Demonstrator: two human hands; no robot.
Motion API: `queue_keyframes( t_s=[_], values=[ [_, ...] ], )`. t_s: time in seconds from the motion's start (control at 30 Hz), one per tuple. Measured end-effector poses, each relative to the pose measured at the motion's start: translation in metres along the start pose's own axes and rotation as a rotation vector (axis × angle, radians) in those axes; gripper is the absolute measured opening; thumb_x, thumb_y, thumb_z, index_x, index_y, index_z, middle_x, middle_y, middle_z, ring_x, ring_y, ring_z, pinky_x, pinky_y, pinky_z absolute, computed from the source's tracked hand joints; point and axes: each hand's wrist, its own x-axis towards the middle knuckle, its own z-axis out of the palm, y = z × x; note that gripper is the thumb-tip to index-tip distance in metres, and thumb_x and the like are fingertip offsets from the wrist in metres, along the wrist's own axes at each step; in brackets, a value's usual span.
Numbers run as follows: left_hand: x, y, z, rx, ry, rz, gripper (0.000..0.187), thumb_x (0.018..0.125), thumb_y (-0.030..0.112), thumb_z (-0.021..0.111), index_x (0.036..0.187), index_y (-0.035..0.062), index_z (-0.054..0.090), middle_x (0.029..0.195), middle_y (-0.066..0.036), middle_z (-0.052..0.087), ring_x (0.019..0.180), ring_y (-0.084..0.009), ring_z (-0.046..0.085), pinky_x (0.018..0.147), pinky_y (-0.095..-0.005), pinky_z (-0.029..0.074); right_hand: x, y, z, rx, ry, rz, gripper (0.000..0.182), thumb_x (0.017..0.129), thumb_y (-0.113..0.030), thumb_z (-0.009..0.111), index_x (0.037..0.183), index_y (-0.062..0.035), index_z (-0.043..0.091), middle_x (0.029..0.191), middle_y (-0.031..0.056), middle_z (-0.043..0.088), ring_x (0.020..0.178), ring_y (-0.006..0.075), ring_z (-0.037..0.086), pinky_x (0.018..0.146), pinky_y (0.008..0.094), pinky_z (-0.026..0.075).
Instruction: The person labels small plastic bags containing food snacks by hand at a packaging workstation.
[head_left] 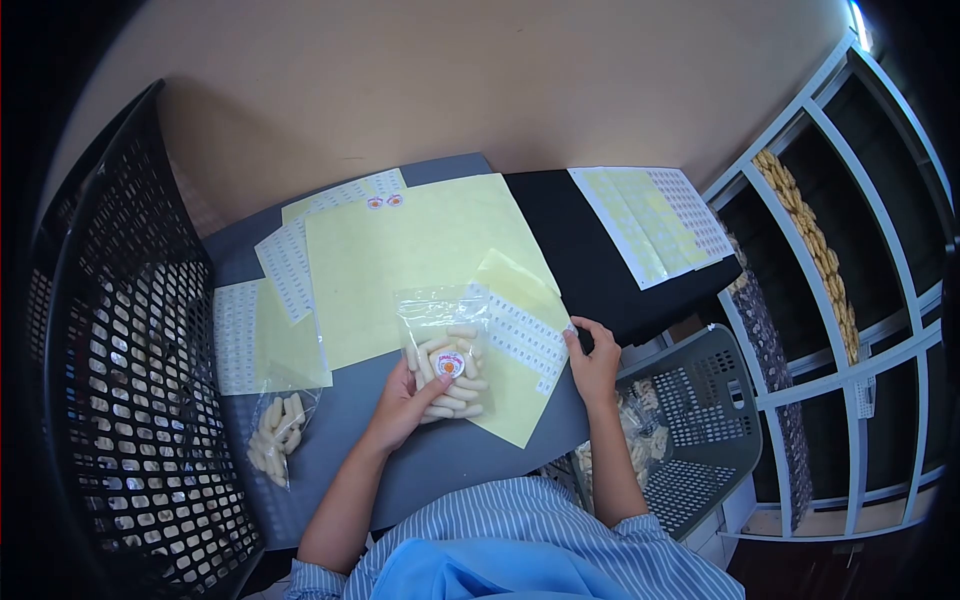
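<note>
My left hand (402,408) grips a clear plastic bag (467,395) of white, finger-shaped pieces, its thumb beside the round orange-and-white sticker (450,365) on the front. The bag's upper part is flat and see-through. Behind and to the right of it lies a yellow backing sheet (520,405) with rows of small printed labels (520,335). At that sheet's right edge is my right hand (595,362), thumb and forefinger brought together; a tiny pale thing seems to be at the fingertips, too small to name. A second bag (277,435) of white pieces rests on the grey table to the left.
A large yellow sheet (425,240) bears two round stickers (385,201) near its top. More label sheets lie left (240,330) and far right (655,220). A tall dark perforated basket (140,400) stands left; another basket (705,400) with bags is right, before a metal rack (850,170).
</note>
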Motion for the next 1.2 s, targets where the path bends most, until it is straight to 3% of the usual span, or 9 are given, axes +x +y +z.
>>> queue_keyframes(
  t_s=[0.47, 0.67, 0.83, 1.07, 1.2],
  values=[
    [-0.0014, 0.0024, -0.0002, 0.008, 0.033, -0.038, 0.037, 0.084, 0.009, 0.053, 0.117, -0.0002, 0.037, 0.101, -0.011, 0.055, 0.089, -0.0145, 0.057, 0.075, -0.0262, 0.049, 0.0011, -0.0009, 0.0038, -0.077, 0.050, 0.039, 0.014, 0.072, -0.014, 0.061, 0.082, -0.0039, 0.062, 0.081, 0.0133, 0.061, 0.082, 0.0293, 0.056, 0.074, 0.0373, 0.042],
    [-0.0028, 0.0060, 0.0022, 0.022, 0.037, -0.035, 0.037, 0.084, 0.010, 0.053, 0.116, 0.0003, 0.038, 0.102, -0.011, 0.055, 0.089, -0.0143, 0.057, 0.073, -0.0258, 0.050, 0.0010, -0.0050, 0.0017, -0.110, 0.110, -0.101, 0.013, 0.072, -0.013, 0.062, 0.081, -0.0034, 0.062, 0.081, 0.0116, 0.062, 0.082, 0.0280, 0.056, 0.074, 0.0366, 0.042],
    [-0.0027, 0.0062, 0.0029, 0.025, 0.023, -0.022, 0.037, 0.084, 0.009, 0.053, 0.116, 0.0003, 0.038, 0.101, -0.011, 0.056, 0.087, -0.0145, 0.058, 0.073, -0.0258, 0.050, 0.0003, -0.0059, 0.0028, -0.043, 0.091, 0.013, 0.013, 0.071, -0.013, 0.062, 0.080, -0.0031, 0.062, 0.080, 0.0115, 0.062, 0.080, 0.0282, 0.057, 0.074, 0.0367, 0.042],
    [-0.0022, 0.0053, 0.0020, 0.033, 0.014, -0.024, 0.037, 0.084, 0.008, 0.053, 0.116, 0.0002, 0.038, 0.101, -0.011, 0.056, 0.087, -0.0149, 0.058, 0.073, -0.0257, 0.050, 0.0009, -0.0065, 0.0027, -0.083, 0.080, 0.015, 0.012, 0.072, -0.013, 0.062, 0.077, -0.0032, 0.061, 0.076, 0.0110, 0.061, 0.079, 0.0282, 0.056, 0.074, 0.0371, 0.042],
    [-0.0028, 0.0071, 0.0034, 0.049, 0.027, -0.010, 0.036, 0.083, 0.008, 0.053, 0.116, 0.0000, 0.038, 0.102, -0.011, 0.055, 0.089, -0.0152, 0.057, 0.074, -0.0262, 0.050, 0.0023, -0.0061, 0.0022, -0.025, 0.117, -0.097, 0.008, 0.072, -0.008, 0.062, 0.074, -0.0020, 0.057, 0.080, 0.0103, 0.059, 0.079, 0.0260, 0.056, 0.074, 0.0346, 0.042]
  ],
)
